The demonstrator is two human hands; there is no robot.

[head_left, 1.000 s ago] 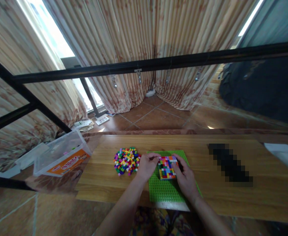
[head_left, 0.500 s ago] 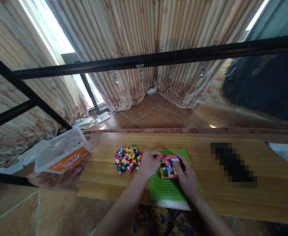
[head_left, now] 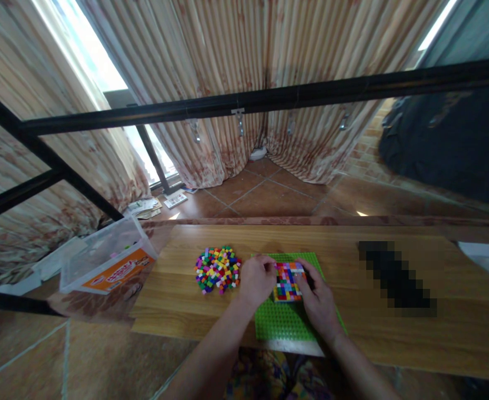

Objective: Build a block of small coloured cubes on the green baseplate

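A square block of many-coloured small bricks (head_left: 288, 283) rests over the green studded baseplate (head_left: 284, 325). My right hand (head_left: 317, 294) grips its right side, thumb on the near face and fingers along the far edge. At the block's upper left corner, my left hand (head_left: 259, 278) has its thumb and fingertips pinched together; whatever they hold is too small to make out. Left of that hand lies a heap of loose coloured bricks (head_left: 217, 270) on the wooden table (head_left: 169, 305).
A clear plastic box (head_left: 109, 258) with an orange label stands off the table's left end. A blurred-out dark object (head_left: 397, 275) lies on the table at right. Black metal bars (head_left: 248, 103) cross in front of the curtains. White paper (head_left: 486, 261) sits at the right edge.
My left hand has shifted slightly right, closer over the block's left edge. My right hand keeps its hold on the block, nearly still.
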